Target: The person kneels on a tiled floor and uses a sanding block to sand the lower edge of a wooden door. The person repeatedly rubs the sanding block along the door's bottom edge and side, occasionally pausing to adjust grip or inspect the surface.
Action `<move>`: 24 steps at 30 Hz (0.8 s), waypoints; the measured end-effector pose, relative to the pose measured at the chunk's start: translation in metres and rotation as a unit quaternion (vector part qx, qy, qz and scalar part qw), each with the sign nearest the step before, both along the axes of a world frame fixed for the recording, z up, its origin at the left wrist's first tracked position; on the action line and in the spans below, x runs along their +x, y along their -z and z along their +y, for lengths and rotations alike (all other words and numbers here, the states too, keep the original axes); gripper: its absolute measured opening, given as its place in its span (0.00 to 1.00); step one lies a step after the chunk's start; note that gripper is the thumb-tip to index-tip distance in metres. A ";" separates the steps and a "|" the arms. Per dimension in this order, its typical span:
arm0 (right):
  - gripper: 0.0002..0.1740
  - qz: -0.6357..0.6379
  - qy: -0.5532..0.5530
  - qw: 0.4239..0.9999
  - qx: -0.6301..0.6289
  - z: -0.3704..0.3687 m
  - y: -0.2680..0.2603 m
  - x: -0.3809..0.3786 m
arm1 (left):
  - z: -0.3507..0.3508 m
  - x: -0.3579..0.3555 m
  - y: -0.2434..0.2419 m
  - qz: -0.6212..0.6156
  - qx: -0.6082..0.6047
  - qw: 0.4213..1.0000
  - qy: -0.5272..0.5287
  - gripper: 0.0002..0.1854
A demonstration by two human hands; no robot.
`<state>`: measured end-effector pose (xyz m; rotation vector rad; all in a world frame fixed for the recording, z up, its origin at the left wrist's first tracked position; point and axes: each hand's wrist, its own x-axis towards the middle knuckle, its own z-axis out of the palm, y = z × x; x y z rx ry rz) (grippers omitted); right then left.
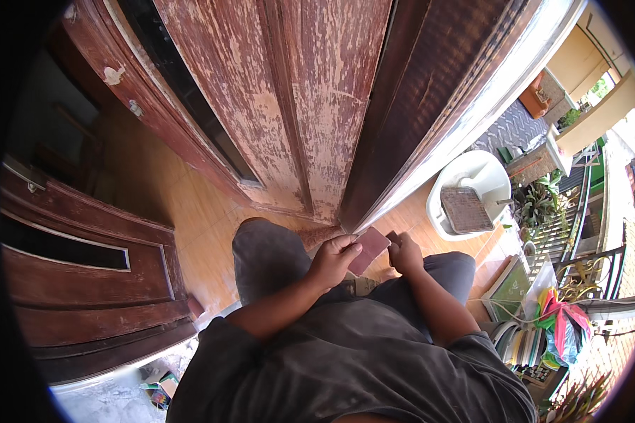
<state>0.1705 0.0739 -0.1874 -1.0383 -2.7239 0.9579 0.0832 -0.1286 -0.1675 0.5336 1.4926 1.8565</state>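
Observation:
Between thumb and fingers my left hand [334, 263] holds a reddish-brown piece of sandpaper [369, 251] with uneven edges. My right hand [405, 254] is just right of it, fingers curled around a small dark piece that looks like folded sandpaper [392, 238]. The two hands are apart, both over my lap. In front of me stands a wooden door [317, 106], its reddish-brown finish worn through in pale patches. At its right is a darker wooden door frame [402, 100].
At the left another dark wooden door leaf [95, 291] with a narrow glass pane stands open. A white plastic chair [435, 203] holding a brown tray-like piece [466, 210] is at the right. Farther right are a framed green board [508, 288], colourful plastic bags [563, 328] and potted plants [537, 203].

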 end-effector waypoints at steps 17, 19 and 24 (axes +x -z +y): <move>0.14 -0.014 0.060 0.993 -0.100 -0.004 0.020 0.000 | -0.004 -0.001 0.022 0.000 -0.070 0.994 -0.082 0.10; 0.15 0.112 0.032 0.966 -0.229 0.002 0.034 0.002 | -0.012 -0.002 0.016 -0.050 -0.059 0.991 -0.113 0.08; 0.12 0.102 0.030 0.937 -0.334 -0.019 0.042 0.000 | -0.015 -0.002 0.010 -0.167 -0.010 0.980 -0.110 0.11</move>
